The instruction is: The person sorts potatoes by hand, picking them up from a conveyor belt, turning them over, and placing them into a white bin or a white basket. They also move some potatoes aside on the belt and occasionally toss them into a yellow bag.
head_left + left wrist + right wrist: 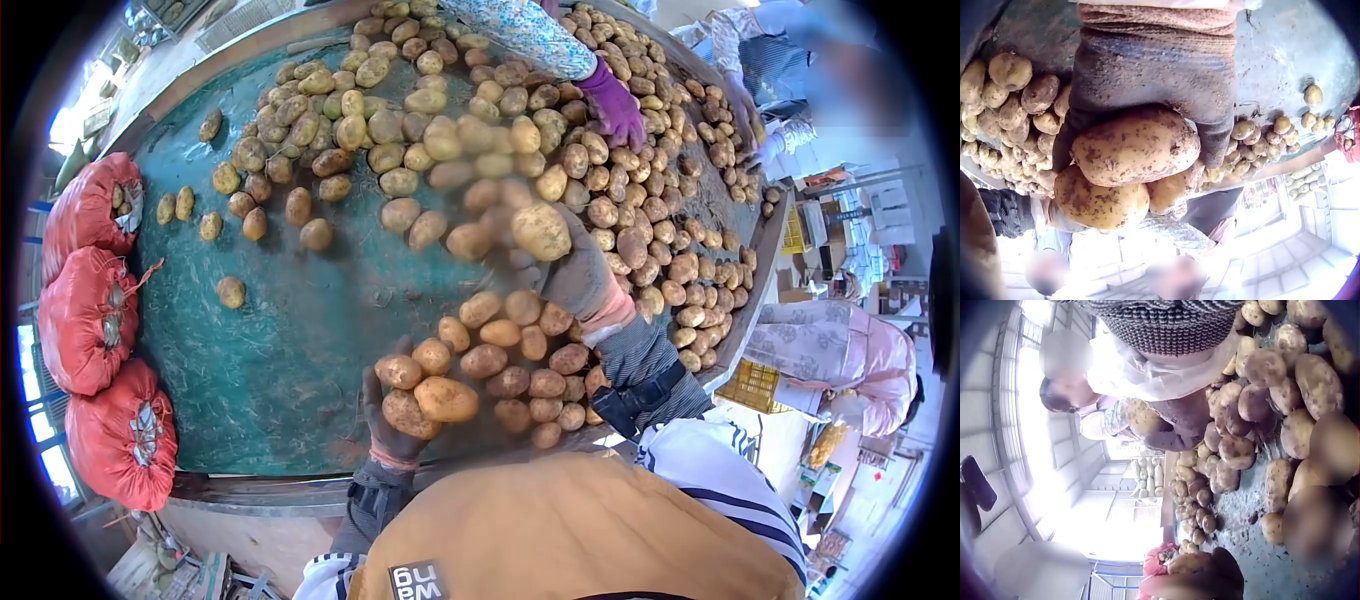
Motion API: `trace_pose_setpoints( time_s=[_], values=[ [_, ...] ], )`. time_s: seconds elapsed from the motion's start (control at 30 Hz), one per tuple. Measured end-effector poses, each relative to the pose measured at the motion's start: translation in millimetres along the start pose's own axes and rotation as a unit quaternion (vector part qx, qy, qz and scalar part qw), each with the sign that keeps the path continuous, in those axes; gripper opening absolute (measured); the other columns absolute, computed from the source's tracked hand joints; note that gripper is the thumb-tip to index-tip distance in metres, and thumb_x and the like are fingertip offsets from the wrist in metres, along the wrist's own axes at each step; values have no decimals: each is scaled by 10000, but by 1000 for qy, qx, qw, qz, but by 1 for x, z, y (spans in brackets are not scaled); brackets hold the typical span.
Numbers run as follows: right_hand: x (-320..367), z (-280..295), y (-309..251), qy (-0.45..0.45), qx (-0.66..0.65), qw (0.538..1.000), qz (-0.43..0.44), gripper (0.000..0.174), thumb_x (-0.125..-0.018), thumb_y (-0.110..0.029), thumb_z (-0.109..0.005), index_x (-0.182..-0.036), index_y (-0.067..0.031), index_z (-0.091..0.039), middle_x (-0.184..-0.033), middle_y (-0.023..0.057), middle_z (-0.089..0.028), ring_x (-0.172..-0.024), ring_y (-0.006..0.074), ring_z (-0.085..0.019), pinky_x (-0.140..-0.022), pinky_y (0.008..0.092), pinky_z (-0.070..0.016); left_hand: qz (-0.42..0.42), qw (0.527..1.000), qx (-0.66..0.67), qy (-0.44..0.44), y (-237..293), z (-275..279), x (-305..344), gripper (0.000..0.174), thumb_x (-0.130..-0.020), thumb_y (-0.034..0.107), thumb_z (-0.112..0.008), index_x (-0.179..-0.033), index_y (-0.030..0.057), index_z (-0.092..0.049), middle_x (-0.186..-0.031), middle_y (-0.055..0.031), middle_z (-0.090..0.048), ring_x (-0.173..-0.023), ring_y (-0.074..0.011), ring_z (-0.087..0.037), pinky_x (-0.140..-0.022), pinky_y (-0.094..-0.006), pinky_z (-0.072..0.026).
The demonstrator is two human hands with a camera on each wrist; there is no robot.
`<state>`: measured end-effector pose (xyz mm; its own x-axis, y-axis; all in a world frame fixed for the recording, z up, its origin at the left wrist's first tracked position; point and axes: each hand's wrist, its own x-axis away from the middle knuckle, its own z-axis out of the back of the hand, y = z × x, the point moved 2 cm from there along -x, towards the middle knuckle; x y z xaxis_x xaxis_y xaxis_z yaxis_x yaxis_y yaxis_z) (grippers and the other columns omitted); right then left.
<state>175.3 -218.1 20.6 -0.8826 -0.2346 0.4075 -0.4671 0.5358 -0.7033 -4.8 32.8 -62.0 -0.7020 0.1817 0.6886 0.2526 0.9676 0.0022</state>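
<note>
My gloved left hand (388, 440) holds a small cluster of potatoes near the table's front edge. In the left wrist view, the dark, dirt-stained glove (1154, 75) curls over a long, soil-flecked potato (1138, 147), with a rounder potato (1102, 199) just beyond it. Further right and higher in the head view, my gloved right hand (585, 285) grips one yellowish potato (541, 231). That potato (1143, 417) also shows at the fingers in the right wrist view. Between the hands lies a group of loose potatoes (484, 361) on the green surface.
Potatoes (640, 190) pile across the table's right and far side. Another person's purple-gloved hand (612, 105) reaches into them; further people stand at the right. Several filled red sacks (85, 320) line the left edge. A yellow crate (750, 386) sits at the right, beyond the table.
</note>
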Motion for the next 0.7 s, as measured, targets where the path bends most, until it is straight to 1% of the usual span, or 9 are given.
trace_pose_setpoints(
  time_s=[0.07, 0.13, 0.2, 0.27, 0.3, 0.33, 0.4, 0.53, 0.7],
  values=[
    [5, 8, 6, -21, 43, 998, 28, 415, -1025, -354, -493, -1338, -82, -514, -1229, 57, -606, -1058, 202, -597, -876, 351, -508, -1, 998, 0, -65, -1, 4, -1, 537, -995, 514, -528, -1272, 54, -547, -1204, -76, -585, -1127, -245, -534, -1012, -412, -431],
    [8, 13, 14, -94, 7, 995, 14, 465, -1006, -291, -559, -1389, -44, -470, -1344, 95, -570, -1212, 219, -570, -1000, 372, -498, -60, 954, -133, -263, -14, -50, 18, 528, -982, 522, -549, -1234, 59, -560, -1195, -74, -586, -1121, -246, -537, -1003, -418, -440],
    [16, 3, 19, -160, -2, 987, -17, 522, -991, -288, -577, -1428, -43, -433, -1369, 119, -549, -1250, 229, -540, -1034, 373, -461, 118, 939, -54, -318, -7, -50, -8, 450, -986, 458, -559, -1213, 69, -569, -1196, -72, -589, -1087, -245, -543, -970, -429, -453],
    [37, -26, 20, -192, 213, 958, 20, 580, -988, -304, -577, -1465, -32, -390, -1391, 150, -527, -1290, 245, -507, -1073, 369, -415, 105, 959, -63, -255, -12, -50, -10, 341, -979, 368, -566, -1168, 84, -571, -1141, -49, -579, -1014, -232, -531, -917, -430, -467],
    [50, -41, 25, -193, 370, 907, 51, 609, -989, -318, -572, -1483, -25, -367, -1402, 167, -515, -1310, 254, -490, -1095, 365, -390, 1, 980, -113, -164, -23, -53, 5, 271, -969, 310, -567, -1134, 95, -569, -1085, -26, -567, -958, -219, -516, -880, -425, -474],
    [59, -48, 38, -213, 383, 898, 43, 627, -988, -319, -572, -1490, -15, -350, -1412, 183, -505, -1332, 259, -462, -1117, 362, -357, -104, 979, -161, -70, -27, -53, 15, 203, -960, 252, -569, -1099, 105, -566, -1030, -4, -555, -902, -206, -501, -844, -419, -481],
    [66, -51, 60, -253, 382, 888, 40, 626, -988, -331, -587, -1498, -59, -345, -1468, 218, -444, -1370, 316, -432, -1141, 397, -344, -43, 984, -86, -149, -27, -58, 14, 149, -945, 237, -566, -1033, 123, -527, -962, 13, -465, -851, -196, -431, -823, -403, -472],
    [68, -43, 69, -246, 432, 867, 40, 670, -988, -342, -582, -1514, -41, -296, -1502, 235, -400, -1395, 327, -406, -1154, 405, -326, 75, 949, 75, -295, -19, -70, 7, 120, -914, 206, -559, -899, 161, -449, -825, 47, -285, -749, -174, -293, -779, -369, -455],
    [72, -44, 60, -242, 461, 853, 30, 734, -988, -372, -569, -1536, -20, -230, -1514, 261, -376, -1414, 371, -378, -1170, 410, -304, 43, 975, -9, -217, -15, -57, 5, 118, -915, 206, -560, -905, 157, -452, -833, 43, -294, -756, -176, -301, -780, -368, -458]
  ],
)
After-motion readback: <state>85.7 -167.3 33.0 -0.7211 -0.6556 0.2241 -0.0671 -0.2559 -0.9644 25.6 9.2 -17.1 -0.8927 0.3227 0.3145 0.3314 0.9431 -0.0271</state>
